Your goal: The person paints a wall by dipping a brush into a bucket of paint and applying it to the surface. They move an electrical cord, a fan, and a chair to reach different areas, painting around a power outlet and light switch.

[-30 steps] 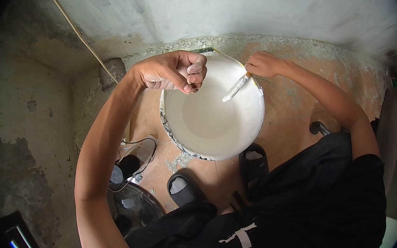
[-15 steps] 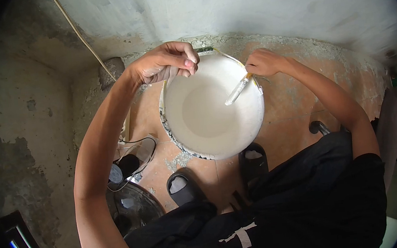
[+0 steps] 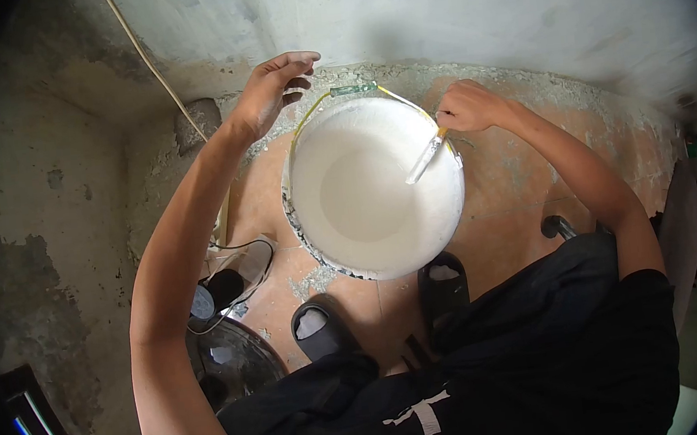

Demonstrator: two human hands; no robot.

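Note:
A large white bucket stands on the floor between me and the wall, with pale whitish liquid low inside. My right hand is closed around the orange handle of a paintbrush at the bucket's right rim. White-coated, the brush slants down and left over the inner wall. Beyond the bucket's upper left edge, my left hand is raised, fingers apart and nothing in them. The wire bail with its green grip leans along the far rim.
A plastered wall rises behind the bucket. At the left lie cables and a dark round object. My slippers are close to the near rim. A thin pale cable hangs at the upper left.
My left hand has moved up and left from the bucket's rim, and its curled fingers have spread. The paintbrush has shifted slightly right, still in my right hand.

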